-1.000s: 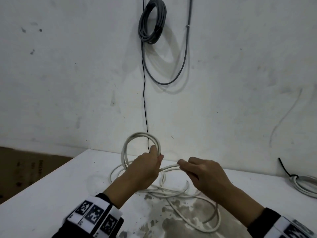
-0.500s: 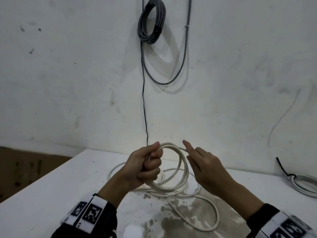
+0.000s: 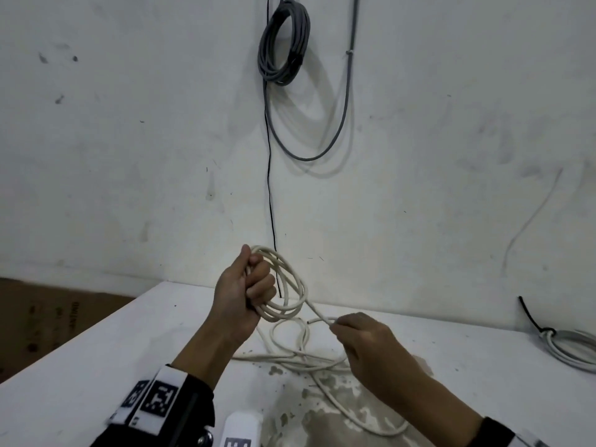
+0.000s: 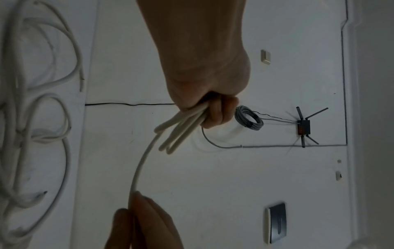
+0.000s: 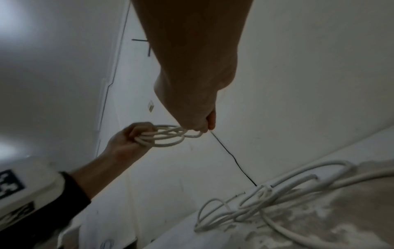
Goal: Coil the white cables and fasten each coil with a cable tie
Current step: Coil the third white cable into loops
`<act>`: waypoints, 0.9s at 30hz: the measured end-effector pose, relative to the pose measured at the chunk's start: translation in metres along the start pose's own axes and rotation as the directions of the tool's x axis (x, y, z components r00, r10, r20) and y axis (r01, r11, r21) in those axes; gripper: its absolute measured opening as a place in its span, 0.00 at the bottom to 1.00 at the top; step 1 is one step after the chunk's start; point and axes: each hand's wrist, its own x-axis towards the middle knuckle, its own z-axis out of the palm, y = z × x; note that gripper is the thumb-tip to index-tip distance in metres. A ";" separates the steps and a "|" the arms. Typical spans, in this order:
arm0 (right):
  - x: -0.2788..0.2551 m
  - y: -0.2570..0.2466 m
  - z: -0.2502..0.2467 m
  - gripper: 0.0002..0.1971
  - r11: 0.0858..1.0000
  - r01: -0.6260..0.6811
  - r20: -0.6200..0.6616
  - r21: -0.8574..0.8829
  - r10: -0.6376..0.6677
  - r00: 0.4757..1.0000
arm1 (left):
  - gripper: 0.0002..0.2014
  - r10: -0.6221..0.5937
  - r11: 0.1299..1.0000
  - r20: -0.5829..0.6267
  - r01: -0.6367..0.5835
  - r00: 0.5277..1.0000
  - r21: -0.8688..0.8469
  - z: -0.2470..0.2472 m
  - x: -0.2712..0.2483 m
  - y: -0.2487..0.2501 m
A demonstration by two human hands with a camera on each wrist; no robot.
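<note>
The coiling step looks under way, with no tie on yet. The left hand point(image 3: 242, 295) is clenched around a small coil point(image 3: 283, 285) of white cable held above the table point(image 3: 96, 359); the right hand point(image 3: 364, 343) pinches the strand leading from it. Next, another loop probably needs laying into the left fist from the loose cable point(image 3: 309, 362) lying on the table. The wall stands close behind; open table lies either side.

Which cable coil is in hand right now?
The white coil, gripped by the left hand. The grey coil hangs on the wall; another lies far right.
</note>
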 end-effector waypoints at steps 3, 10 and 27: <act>-0.002 -0.015 -0.002 0.11 0.983 0.183 0.082 0.017 -0.184 0.980 | 0.18 0.060 0.992 -0.050 -0.054 0.997 0.117 0.006 0.000 -0.006; 0.011 -0.039 -0.026 0.06 0.916 0.399 0.042 -0.025 -0.398 0.916 | 0.19 0.103 0.808 0.054 -0.116 0.993 0.578 0.012 -0.012 -0.021; 0.034 -0.031 -0.059 0.23 0.710 -0.372 0.338 0.598 0.197 0.920 | 0.42 -0.655 0.498 0.110 0.318 0.747 0.807 0.026 -0.021 -0.026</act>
